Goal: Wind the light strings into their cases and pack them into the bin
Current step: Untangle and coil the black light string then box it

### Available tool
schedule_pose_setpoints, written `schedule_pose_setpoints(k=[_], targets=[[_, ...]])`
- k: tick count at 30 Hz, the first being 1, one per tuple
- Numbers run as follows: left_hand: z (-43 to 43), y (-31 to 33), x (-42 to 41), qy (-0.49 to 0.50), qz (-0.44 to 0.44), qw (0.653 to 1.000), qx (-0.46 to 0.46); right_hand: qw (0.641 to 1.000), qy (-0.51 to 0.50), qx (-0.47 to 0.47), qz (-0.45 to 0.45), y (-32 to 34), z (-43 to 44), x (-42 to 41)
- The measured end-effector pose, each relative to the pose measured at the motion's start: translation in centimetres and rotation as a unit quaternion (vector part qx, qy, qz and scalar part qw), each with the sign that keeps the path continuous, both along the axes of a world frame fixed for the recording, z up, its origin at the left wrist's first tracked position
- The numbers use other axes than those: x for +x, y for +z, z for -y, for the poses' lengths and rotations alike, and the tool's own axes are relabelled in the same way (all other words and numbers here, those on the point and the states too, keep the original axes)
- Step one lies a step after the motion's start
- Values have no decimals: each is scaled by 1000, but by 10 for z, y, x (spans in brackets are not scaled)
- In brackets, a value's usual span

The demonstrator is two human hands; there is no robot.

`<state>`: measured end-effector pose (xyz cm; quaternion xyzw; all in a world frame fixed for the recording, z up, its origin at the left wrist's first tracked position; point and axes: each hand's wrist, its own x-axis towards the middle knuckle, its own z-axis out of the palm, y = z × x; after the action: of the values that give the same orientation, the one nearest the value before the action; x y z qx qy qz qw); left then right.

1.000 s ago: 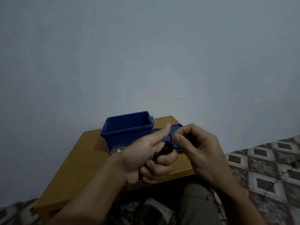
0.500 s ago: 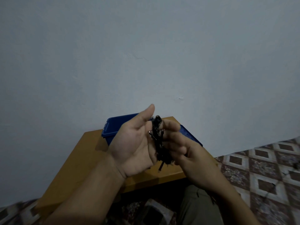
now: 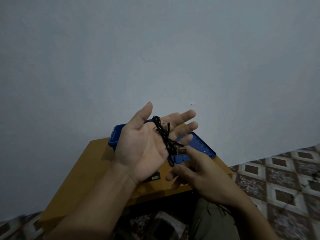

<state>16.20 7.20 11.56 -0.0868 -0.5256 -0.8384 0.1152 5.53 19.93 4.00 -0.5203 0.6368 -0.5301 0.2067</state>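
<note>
Loops of thin black light string (image 3: pixel 164 135) sit wound across the spread, palm-up left hand (image 3: pixel 145 144), raised above the blue plastic bin (image 3: pixel 115 137) on the orange wooden surface (image 3: pixel 97 161). Right hand (image 3: pixel 199 172) reaches thumb and forefinger toward the hanging tail; whether it pinches is unclear. Each turn wants laying snug and even.

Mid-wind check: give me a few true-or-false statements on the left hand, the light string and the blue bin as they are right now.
1. The black light string is looped round the left hand. True.
2. The left hand is clenched in a fist. False: its palm faces up and its fingers are straight.
3. The lid is closed on the blue bin. False: it lies on the table, to the right of the bin.
4. The bin stands on the table. True.
</note>
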Motion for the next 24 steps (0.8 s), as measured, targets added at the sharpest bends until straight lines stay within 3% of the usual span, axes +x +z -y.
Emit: schedule_pose_setpoints(k=[8,17,24], targets=[[1,-1,-3,69,-1,995,69,1000,7,0,13,8,-7,1],[-9,0,-2,143,43,989,9,1000,-6,-24,1,7,-7,-1],[-8,-5,-2,133,86,987,-37,999,-4,-37,7,7,-6,-1]])
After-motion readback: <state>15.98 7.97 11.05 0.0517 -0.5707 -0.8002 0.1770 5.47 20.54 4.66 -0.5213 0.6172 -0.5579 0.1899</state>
